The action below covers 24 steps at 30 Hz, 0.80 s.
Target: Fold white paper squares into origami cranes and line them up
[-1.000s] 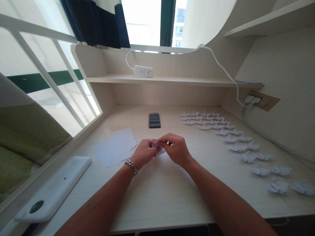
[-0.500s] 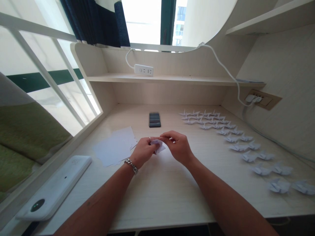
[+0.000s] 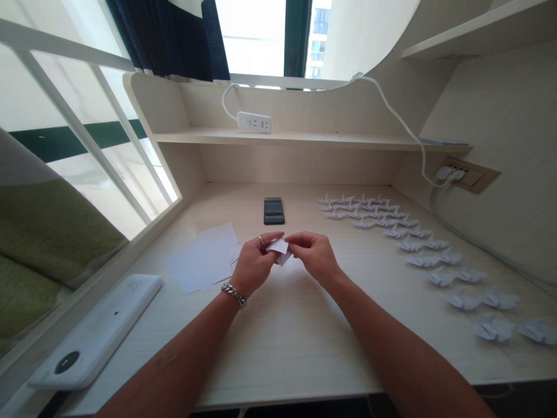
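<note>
Just above the middle of the desk, a small folded piece of white paper is held between both hands. My left hand, with a ring and a chain bracelet, pinches its left side between thumb and fingers. My right hand grips the right edge of the paper with thumb and forefinger. Parts of the paper are hidden behind the fingers. Left of my left hand lies a loose stack of white paper sheets. Several folded paper cranes stand in rows along the right side.
A dark phone lies beyond my hands. A white lamp-like device sits at the left edge. On the back shelf stands a power strip, and its white cable runs to the wall socket at right.
The folded paper has turned, showing a flat flap on top. My right fingers have moved from above its tip down onto its right edge. Everything else stays put.
</note>
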Each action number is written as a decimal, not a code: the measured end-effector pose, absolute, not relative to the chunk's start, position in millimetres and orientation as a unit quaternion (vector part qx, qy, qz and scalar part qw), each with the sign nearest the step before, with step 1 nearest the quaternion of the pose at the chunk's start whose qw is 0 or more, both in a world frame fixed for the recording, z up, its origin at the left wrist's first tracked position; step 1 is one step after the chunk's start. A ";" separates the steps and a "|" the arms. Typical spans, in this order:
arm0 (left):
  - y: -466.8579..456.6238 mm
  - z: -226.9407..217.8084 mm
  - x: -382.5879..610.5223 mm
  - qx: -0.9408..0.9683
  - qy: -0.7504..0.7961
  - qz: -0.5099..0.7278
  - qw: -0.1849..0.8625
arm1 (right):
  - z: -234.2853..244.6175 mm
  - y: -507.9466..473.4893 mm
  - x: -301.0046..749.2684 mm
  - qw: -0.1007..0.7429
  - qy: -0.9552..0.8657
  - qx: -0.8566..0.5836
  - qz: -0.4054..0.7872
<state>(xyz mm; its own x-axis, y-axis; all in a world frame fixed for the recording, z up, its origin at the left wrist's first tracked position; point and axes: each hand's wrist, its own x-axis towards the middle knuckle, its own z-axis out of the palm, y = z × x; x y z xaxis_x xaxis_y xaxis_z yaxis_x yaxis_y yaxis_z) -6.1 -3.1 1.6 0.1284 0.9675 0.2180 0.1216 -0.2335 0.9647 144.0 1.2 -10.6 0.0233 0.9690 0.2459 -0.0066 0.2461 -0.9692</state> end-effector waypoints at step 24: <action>-3.1 -3.0 -8.9 0.631 0.397 0.534 0.399 | -5.9 -0.3 144.6 0.596 -0.512 -0.389 0.482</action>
